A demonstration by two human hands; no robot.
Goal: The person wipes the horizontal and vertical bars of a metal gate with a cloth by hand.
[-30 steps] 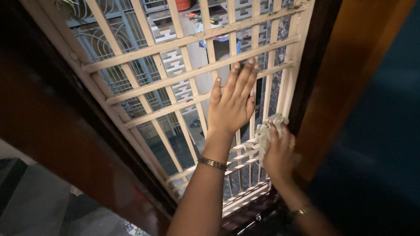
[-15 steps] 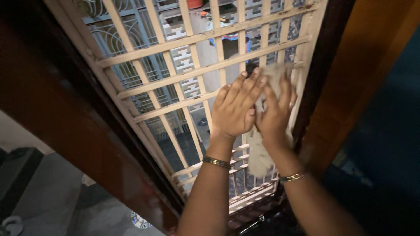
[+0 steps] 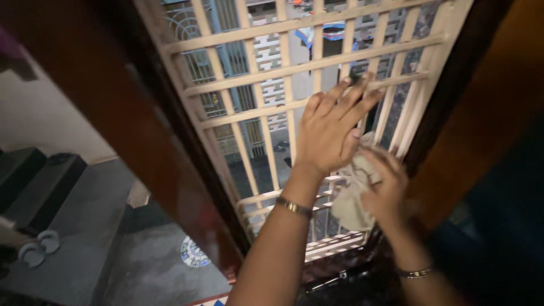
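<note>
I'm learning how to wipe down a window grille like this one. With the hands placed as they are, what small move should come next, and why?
Probably slide the right hand, which clutches the pale cloth, up along the bars by the frame. The cloth sits low on the cream grille, and the left hand is pressed flat on the bars above, steadying it, so the stretch beside that hand looks the natural next pass.

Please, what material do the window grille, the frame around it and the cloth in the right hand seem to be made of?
Window grille: probably metal under matte cream paint, given its thin flat bars. Frame: likely wood with a glossy dark brown finish, since it reflects light. Cloth: soft pale fabric, crumpled under the right hand.
</note>
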